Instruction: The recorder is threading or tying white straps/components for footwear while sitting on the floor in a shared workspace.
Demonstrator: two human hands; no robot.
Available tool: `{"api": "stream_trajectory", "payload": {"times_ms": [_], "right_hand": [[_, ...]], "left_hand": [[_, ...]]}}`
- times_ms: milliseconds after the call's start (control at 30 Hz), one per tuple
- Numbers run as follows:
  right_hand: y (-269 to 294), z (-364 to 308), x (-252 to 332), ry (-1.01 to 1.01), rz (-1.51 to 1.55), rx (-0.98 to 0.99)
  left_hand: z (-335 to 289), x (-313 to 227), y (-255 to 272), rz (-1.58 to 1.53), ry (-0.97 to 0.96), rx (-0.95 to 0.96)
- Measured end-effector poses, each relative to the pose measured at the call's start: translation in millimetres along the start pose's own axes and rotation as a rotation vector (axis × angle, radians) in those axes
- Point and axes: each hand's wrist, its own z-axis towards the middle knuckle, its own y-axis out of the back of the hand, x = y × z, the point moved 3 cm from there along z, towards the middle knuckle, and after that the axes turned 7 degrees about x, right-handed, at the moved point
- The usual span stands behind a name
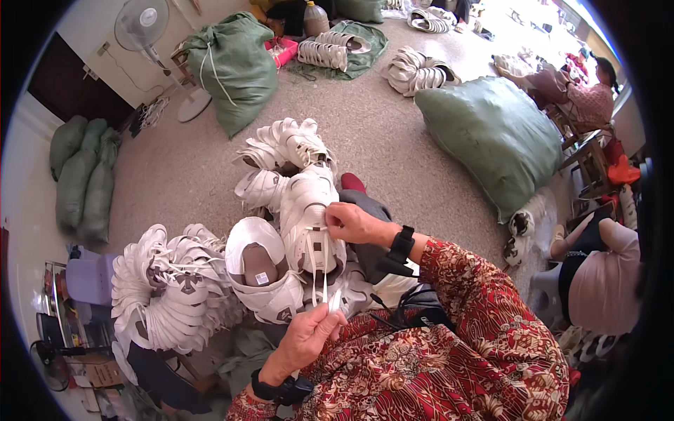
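Note:
A white shoe upper [309, 203] lies in front of me, toe pointing away, with a white shoelace [316, 270] running down from its eyelets. The lace's lower part is pinched between thumb and fingers of my left hand [305, 340], close to my lap. My right hand [354, 223] is closed at the upper's right edge by the eyelets; what its fingertips grip is too small to make out. Just left of the laced upper sits another white shoe upper [260, 263] with a brown lining and a small white label.
A curved stack of white uppers [175, 291] lies at the left, and more uppers [284, 151] sit ahead. Green sacks [491, 137] stand right and far left. A standing fan [144, 31] is at the back; people [604, 274] sit on the right.

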Motion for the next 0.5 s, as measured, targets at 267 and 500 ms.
{"api": "stream_trajectory", "payload": {"times_ms": [267,500], "right_hand": [[-2.9,26.6,-18.8,-0.250,-0.163,-0.278],[-9.4,33.0,-32.8,-0.314,0.054,-0.261]], "left_hand": [[-8.6,-3.5,7.1,-0.001,0.045,-0.045],[-46.9,35.1,5.9,-0.582,0.143,-0.159]]}}
